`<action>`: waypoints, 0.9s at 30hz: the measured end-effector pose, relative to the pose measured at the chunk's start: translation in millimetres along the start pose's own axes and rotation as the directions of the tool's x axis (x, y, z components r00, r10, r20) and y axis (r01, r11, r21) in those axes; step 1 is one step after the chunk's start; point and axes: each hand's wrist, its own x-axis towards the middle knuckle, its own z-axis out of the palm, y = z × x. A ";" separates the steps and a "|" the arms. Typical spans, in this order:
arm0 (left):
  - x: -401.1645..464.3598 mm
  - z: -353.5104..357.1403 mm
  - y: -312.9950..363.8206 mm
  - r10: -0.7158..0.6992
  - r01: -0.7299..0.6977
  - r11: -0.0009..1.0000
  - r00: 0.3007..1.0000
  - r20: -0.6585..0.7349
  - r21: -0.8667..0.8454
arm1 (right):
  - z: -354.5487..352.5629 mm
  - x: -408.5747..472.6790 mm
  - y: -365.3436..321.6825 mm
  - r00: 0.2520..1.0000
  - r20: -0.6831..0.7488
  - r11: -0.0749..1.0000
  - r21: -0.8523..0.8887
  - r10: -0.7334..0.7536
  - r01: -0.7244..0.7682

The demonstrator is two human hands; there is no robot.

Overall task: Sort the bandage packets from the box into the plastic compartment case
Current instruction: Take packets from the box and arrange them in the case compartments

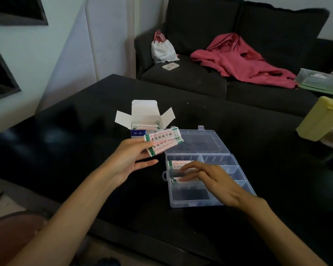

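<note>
Taking the case (210, 202) as the anchor here; it sits open on the black bench (65, 150), lid flat behind it.

Left of the case, the left hand (129, 160) hovers above the bench, thumb and fingers pinching a small fan of packets (162, 141), looks like two or three; just behind those, past the case's far-left corner, the box (144, 120) stands with flaps up and more packets showing inside.

Over the case's left compartments the right hand (210, 177) lies with fingers spread and fairly straight, fingertips pressing on a packet already in there; another packet sits in the slot nearer the lid; the right-side slots look empty, though it's dim.

What could go wrong imo: the left pinch is only at one end of the fan, so a loose one could slide out onto the bench; the right hand covers the slot, so dropping the next one in now means it lands on the fingers or crooked across a divider; a nudge could also tip the light box.
</note>
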 end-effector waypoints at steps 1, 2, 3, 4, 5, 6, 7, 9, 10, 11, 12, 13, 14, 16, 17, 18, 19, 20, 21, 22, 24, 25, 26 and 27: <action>-0.4 0.0 -0.3 0.002 -0.002 1.000 1.000 0.009 0.001 | 0.4 0.3 0.2 1.000 -0.007 1.000 0.018 0.000 0.000; -0.9 0.0 -0.5 0.007 -0.007 1.000 1.000 0.018 0.003 | 0.7 0.1 -1.1 1.000 -0.014 1.000 0.018 -0.010 0.010; -1.5 0.0 -0.8 0.012 -0.012 1.000 1.000 0.024 0.006 | 0.4 -0.4 -3.5 0.999 -0.028 1.000 0.012 -0.026 0.026; -1.5 0.0 -1.0 0.017 -0.017 1.000 0.999 0.029 0.009 | -0.9 -1.2 -6.1 0.998 -0.056 0.999 0.009 -0.041 0.042; -1.5 -0.2 -1.2 0.019 -0.019 1.000 0.999 0.032 0.012 | -3.0 -2.1 -8.0 0.994 -0.097 0.998 0.018 -0.055 0.057; -1.3 -0.3 -1.4 0.019 -0.019 1.000 0.999 0.034 0.013 | -5.5 -2.3 -8.3 0.988 -0.140 0.997 0.030 -0.068 0.073; -1.1 -0.4 -1.6 0.017 -0.018 1.000 0.999 0.035 0.012 | -7.6 -2.6 -8.2 0.982 -0.169 0.996 0.035 -0.081 0.088; -0.9 0.0 -1.8 0.014 -0.015 1.000 0.999 0.032 0.011 | -7.4 -1.9 -6.4 0.985 -0.152 0.997 0.008 -0.079 0.081; -0.9 0.3 -1.9 0.013 -0.014 1.000 0.999 0.031 0.013 | -5.4 -1.1 -4.5 0.990 -0.124 0.998 -0.006 -0.068 0.067; -0.8 1.3 -2.3 0.012 -0.013 1.000 0.999 0.030 0.015 | -2.9 -0.3 -2.3 0.994 -0.095 0.998 -0.020 -0.053 0.051; -0.9 2.0 -2.5 0.011 -0.011 1.000 0.999 0.030 0.018 | -0.6 0.5 -0.8 0.996 -0.077 0.999 -0.037 -0.042 0.039; -0.9 2.5 -2.8 0.009 -0.009 1.000 1.000 0.029 0.020 | 0.7 1.3 -0.3 0.997 -0.071 0.998 -0.050 -0.038 0.034; -0.9 2.5 -2.8 0.006 -0.007 1.000 1.000 0.028 0.022 | 1.0 2.0 -1.0 0.996 -0.080 0.998 -0.057 -0.044 0.039; -0.8 2.1 -2.3 0.000 0.000 1.000 1.000 0.026 0.026 | -0.4 2.4 -3.2 0.989 -0.129 0.996 -0.064 -0.072 0.064; -0.6 2.2 -2.2 -0.004 0.004 1.000 1.000 0.024 0.026 | -1.2 1.6 -3.4 0.986 -0.147 0.995 -0.077 -0.079 0.069; -0.3 2.3 -2.0 -0.007 0.007 1.000 1.000 0.020 0.026 | -1.6 0.4 -3.3 0.986 -0.146 0.993 -0.098 -0.081 0.067; -0.1 2.3 -2.0 -0.008 0.008 1.000 1.000 0.017 0.026 | -1.1 -1.0 -2.7 0.989 -0.125 0.990 -0.123 -0.077 0.061; -0.1 2.2 -1.8 -0.008 0.008 1.000 1.000 0.015 0.027 | 0.0 -2.7 -2.6 0.993 -0.098 0.988 -0.146 -0.071 0.056; -0.3 2.3 -1.6 -0.007 0.007 0.999 1.000 0.013 0.031 | 0.9 -4.4 -3.3 0.995 -0.077 0.986 -0.155 -0.066 0.054; -0.4 2.5 -1.4 -0.005 0.005 0.999 1.000 0.013 0.036 | 1.5 -5.7 -4.1 0.996 -0.068 0.987 -0.149 -0.064 0.053; -0.3 3.5 -1.9 -0.005 0.004 0.999 1.000 0.017 0.039 | 1.5 -7.4 -6.1 0.996 -0.069 0.991 -0.121 -0.060 0.052; -0.3 4.1 -2.2 -0.007 0.006 0.999 1.000 0.020 0.040 | 1.1 -7.8 -6.7 0.996 -0.068 0.993 -0.111 -0.058 0.050; -0.5 4.5 -2.3 -0.011 0.010 0.999 1.000 0.025 0.040 | 1.3 -7.1 -7.5 0.996 -0.065 0.993 -0.103 -0.056 0.049; -0.4 4.9 -2.5 -0.014 0.013 0.999 0.999 0.029 0.043 | 2.3 -6.5 -7.6 0.997 -0.059 0.995 -0.089 -0.053 0.047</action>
